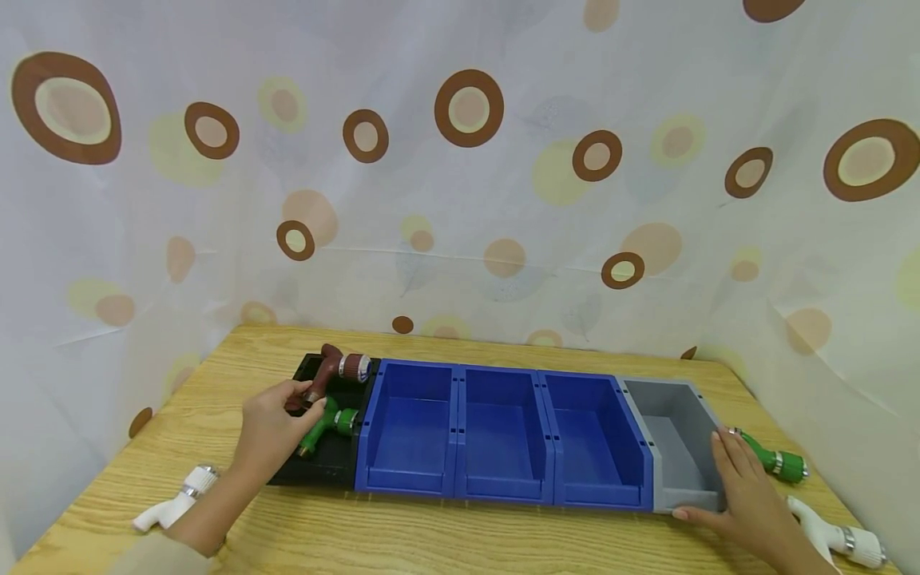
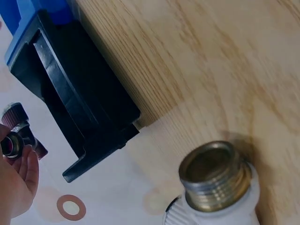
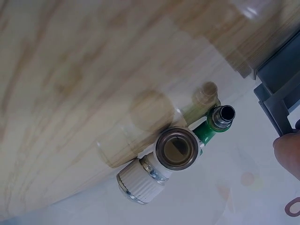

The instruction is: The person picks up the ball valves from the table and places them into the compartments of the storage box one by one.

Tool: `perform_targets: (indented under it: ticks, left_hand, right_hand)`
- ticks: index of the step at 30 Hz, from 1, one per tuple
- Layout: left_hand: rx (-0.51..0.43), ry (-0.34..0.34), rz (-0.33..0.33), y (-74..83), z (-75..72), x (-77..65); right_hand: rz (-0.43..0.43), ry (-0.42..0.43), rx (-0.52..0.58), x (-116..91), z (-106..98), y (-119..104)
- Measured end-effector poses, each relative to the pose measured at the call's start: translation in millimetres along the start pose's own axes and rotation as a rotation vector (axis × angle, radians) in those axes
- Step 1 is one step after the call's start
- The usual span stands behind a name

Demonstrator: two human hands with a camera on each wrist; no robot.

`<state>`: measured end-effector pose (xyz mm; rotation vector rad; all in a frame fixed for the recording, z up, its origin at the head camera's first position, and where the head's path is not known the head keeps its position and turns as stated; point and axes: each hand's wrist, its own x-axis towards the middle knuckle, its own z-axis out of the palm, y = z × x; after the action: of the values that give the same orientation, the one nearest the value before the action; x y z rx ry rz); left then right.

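Note:
My left hand [image 1: 273, 423] pinches a maroon tap [image 1: 327, 374] with a ribbed knob over the black bin [image 1: 316, 471] at the row's left end. Just below it, a green tap [image 1: 327, 423] lies in that bin, close to my thumb. The left wrist view shows the maroon tap [image 2: 18, 117] at my fingers, beyond the bin's edge. On the right, my right hand [image 1: 751, 495] rests on the grey bin [image 1: 676, 447], fingers laid over its right wall and thumb at its front corner. One fingertip [image 3: 287, 149] shows at that bin in the right wrist view.
Three blue bins [image 1: 503, 439] stand joined between the black and grey ones. A white tap [image 1: 180, 499] lies at the left on the wooden table [image 1: 402, 535]. Beyond my right hand lie another green tap [image 1: 783, 463] and a white tap [image 1: 837, 535]. A patterned curtain [image 1: 503, 200] hangs behind.

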<state>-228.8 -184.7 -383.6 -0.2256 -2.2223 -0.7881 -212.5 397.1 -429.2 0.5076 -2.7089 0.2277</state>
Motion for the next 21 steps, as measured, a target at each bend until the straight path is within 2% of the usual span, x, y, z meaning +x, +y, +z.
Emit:
perform_targets:
  ticks: [6,11,21]
  left_hand:
    - [-0.014,-0.021,-0.004,8.4,3.2,-1.7]
    - [-0.006,-0.020,0.016,13.8,5.6,-3.3]
    - [-0.025,-0.040,0.015,21.9,13.3,-7.1]
  right_hand:
    - [0.030,-0.031,0.006,0,0,0]
    - [0.024,-0.016,0.002,0,-1,-1]
    - [0.029,-0.020,0.011,1,-1,-1]
